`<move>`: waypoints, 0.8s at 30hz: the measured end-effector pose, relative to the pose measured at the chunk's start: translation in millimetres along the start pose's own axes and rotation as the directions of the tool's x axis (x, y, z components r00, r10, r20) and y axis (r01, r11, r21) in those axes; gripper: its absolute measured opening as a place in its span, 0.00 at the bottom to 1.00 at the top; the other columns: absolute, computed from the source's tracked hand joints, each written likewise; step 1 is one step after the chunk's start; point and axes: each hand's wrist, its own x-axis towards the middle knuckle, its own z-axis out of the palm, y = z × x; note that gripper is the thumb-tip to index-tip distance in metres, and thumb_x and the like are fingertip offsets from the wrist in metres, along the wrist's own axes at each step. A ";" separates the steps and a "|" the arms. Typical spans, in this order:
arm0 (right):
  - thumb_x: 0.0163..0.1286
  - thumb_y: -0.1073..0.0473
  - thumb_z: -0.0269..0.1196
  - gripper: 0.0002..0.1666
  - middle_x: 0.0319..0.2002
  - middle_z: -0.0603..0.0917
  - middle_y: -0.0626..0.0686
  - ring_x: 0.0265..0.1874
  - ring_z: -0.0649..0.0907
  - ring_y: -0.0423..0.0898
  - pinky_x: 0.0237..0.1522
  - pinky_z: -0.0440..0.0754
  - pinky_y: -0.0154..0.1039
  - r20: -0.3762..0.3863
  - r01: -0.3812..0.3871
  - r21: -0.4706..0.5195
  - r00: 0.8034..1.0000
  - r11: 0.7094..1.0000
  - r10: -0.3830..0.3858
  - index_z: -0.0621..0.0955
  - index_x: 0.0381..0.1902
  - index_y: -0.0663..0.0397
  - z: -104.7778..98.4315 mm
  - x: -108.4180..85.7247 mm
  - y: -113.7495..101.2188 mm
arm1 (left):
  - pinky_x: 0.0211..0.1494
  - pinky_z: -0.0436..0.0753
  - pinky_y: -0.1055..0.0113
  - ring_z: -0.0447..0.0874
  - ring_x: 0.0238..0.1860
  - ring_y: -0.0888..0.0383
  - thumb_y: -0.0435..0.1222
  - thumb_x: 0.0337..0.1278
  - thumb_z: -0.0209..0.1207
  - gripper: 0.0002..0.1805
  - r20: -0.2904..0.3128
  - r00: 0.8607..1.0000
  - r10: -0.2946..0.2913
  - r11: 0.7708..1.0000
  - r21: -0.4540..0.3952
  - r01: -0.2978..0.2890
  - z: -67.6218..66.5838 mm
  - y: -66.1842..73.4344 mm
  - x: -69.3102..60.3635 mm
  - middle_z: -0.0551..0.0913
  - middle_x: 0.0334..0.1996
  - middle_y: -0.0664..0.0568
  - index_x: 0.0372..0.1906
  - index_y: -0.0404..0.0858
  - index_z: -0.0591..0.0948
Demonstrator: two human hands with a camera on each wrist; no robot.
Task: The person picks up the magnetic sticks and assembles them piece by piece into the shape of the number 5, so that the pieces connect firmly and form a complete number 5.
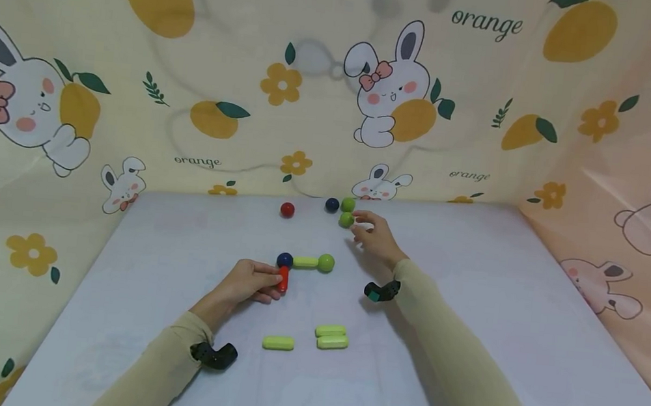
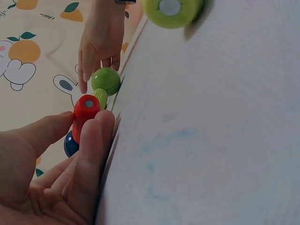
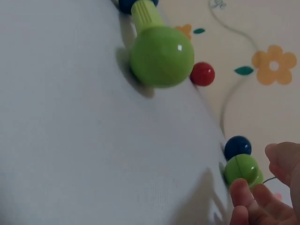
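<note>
My left hand [image 1: 247,280] pinches a red rod [image 1: 283,280] between thumb and fingers. In the left wrist view, a grey disc shows on the rod's near end. The rod joins a dark blue ball [image 1: 284,260], from which a light green rod [image 1: 305,262] runs right to a green ball [image 1: 326,263]. Farther back, my right hand [image 1: 378,237] is at a loose green ball [image 1: 346,220], thumb and fingers spread. In the right wrist view, a fingertip overlaps this loose ball [image 3: 241,169] while the thumb stands apart; contact is unclear.
Behind the loose green ball lie another green ball [image 1: 348,204] and a dark blue ball [image 1: 332,205]. A red ball [image 1: 287,210] sits left of them. Nearer the front are a single light green rod [image 1: 278,343] and a side-by-side pair of green rods [image 1: 332,341].
</note>
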 end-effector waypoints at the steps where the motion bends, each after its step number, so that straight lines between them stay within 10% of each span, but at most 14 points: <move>1: 0.78 0.56 0.55 0.28 0.72 0.69 0.62 0.49 0.83 0.55 0.48 0.82 0.41 -0.004 -0.006 -0.004 1.000 1.000 0.006 0.68 0.73 0.50 0.0 2.1 0.8 | 0.32 0.86 0.71 0.89 0.28 0.61 0.34 0.66 0.63 0.20 -0.004 1.000 -0.005 1.000 -0.002 0.005 0.3 0.0 -0.1 0.91 0.36 0.45 0.60 0.31 0.81; 24: 0.77 0.61 0.56 0.29 0.73 0.65 0.65 0.44 0.83 0.51 0.40 0.79 0.32 0.014 -0.001 -0.178 1.000 0.984 0.004 0.68 0.73 0.52 8.9 21.2 -10.9 | 0.33 0.86 0.72 0.89 0.29 0.61 0.35 0.65 0.64 0.21 -0.018 0.999 -0.026 1.000 0.009 0.026 0.7 -0.6 3.4 0.91 0.37 0.45 0.60 0.32 0.81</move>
